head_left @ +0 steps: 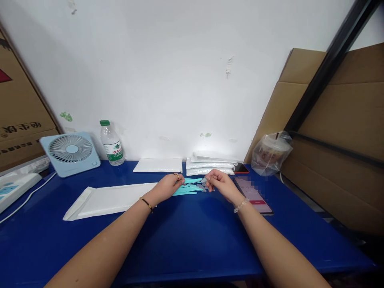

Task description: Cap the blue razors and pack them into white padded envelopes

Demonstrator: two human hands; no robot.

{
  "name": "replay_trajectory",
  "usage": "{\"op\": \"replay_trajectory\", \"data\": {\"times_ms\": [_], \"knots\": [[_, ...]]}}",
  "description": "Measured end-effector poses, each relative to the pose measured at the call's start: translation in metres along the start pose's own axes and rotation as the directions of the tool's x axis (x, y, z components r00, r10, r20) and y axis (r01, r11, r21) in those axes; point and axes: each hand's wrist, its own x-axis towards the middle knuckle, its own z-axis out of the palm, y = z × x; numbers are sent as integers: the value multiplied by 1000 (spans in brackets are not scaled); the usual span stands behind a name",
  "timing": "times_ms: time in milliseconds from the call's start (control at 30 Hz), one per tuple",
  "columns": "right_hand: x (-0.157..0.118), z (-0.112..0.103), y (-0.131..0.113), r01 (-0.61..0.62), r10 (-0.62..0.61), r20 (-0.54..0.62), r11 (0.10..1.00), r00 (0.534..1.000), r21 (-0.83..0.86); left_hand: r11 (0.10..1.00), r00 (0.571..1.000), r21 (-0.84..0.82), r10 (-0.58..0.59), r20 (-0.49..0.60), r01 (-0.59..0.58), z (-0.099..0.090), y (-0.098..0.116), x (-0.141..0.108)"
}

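Between my two hands is a slim turquoise stick (193, 181) with a greyish, see-through tip, like an eyebrow razor. My left hand (168, 187) is closed around its left end. At the grey tip, the fingers of my right hand (220, 184) are pinched together. Several more turquoise sticks (187, 190) with grey tips lie in a loose bunch on the blue table just below, partly covered by my left hand. A long white padded envelope (117, 199) lies flat beside my left hand, its flap end at the left.
Against the wall are a white packet (157, 165) and a stack of white padded envelopes (210, 165). A phone (255, 198) lies right of my right hand; another (241, 168) is behind. A fan (72, 154) and water bottle (111, 144) stand left, a bagged cup (271, 154) right.
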Motion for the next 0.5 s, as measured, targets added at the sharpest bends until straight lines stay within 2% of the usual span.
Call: {"op": "replay_trajectory", "data": {"times_ms": [200, 300, 367, 433, 500], "knots": [[0, 7, 0, -6, 7, 25, 1000, 1000, -21, 999, 999, 38, 30, 14, -30, 2, 5, 0], [-1, 10, 1, -48, 50, 113, 999, 992, -22, 998, 999, 49, 35, 36, -36, 3, 9, -1], [-3, 9, 0, -119, 136, 241, 989, 961, -82, 998, 995, 58, 20, 95, -25, 4, 13, -3], [-7, 7, -1, -180, 242, 369, 964, 897, -195, 998, 978, 59, 11, 207, -24, 3, 18, -6], [-10, 3, -4, -198, 328, 444, 928, 834, -315, 999, 949, 44, 14, 315, -30, 3, 22, -9]]}}
